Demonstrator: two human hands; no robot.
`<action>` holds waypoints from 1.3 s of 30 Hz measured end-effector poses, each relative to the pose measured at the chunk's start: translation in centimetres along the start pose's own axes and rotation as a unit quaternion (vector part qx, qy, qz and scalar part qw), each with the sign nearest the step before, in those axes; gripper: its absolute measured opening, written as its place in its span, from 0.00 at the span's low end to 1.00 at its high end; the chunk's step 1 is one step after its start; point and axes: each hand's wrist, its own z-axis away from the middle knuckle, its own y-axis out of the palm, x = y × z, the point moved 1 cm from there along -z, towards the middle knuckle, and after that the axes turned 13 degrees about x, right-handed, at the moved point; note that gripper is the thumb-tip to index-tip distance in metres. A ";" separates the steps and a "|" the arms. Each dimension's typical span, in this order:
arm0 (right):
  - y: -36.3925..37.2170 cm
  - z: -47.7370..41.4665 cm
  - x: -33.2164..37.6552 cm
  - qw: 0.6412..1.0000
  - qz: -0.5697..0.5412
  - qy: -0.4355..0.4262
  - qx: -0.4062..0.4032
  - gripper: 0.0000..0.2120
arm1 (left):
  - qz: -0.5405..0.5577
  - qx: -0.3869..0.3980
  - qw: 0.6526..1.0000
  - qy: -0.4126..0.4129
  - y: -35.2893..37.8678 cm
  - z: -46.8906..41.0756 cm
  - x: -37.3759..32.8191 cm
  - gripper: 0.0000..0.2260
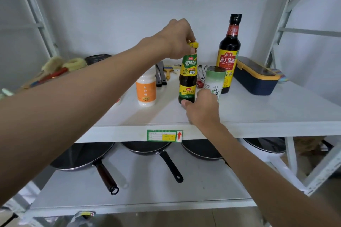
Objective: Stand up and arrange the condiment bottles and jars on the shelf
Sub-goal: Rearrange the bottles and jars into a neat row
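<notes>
Yellow-capped sauce bottle stands near the shelf's front edge; my left hand pinches its cap, my right hand cups a green jar. Best set both down gently, upright.

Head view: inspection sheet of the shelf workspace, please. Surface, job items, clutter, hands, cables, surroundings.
Surface: white metal shelf, green label on its front edge.
Job's things: green-labelled dark sauce bottle with yellow cap upright mid-shelf; tall dark soy sauce bottle with yellow-red label upright behind; white jar with orange label upright on the left; pale green-lidded jar upright.
Clutter: navy box with yellow trim, paintbrush, dark tongs, brushes far left.
Grippers: left hand pinches the yellow cap; right hand at the bottle's base and the green-lidded jar.
Cables: nothing seen.
Surroundings: frying pans on the lower shelf; white wall behind.
</notes>
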 end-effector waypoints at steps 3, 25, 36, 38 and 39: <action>-2.5 0.4 -1.3 0.999 0.000 0.028 -0.032 0.13 | -0.014 -0.044 0.999 0.027 0.1 0.8 -1.2 0.26; -3.8 -2.1 -5.2 0.995 -0.039 0.040 -0.079 0.20 | -0.109 0.058 0.991 0.046 6.8 0.6 -6.9 0.20; -5.6 -1.9 -6.6 0.996 -0.027 0.058 -0.059 0.18 | -0.077 0.072 0.993 0.059 8.1 0.5 -8.1 0.18; -6.3 -2.2 -6.8 0.997 0.003 0.068 -0.029 0.14 | -0.043 0.085 0.994 0.048 8.0 0.2 -8.1 0.20; -6.9 -2.3 -6.9 0.997 0.025 0.072 -0.017 0.11 | -0.004 0.082 0.996 0.038 7.7 0.1 -8.2 0.21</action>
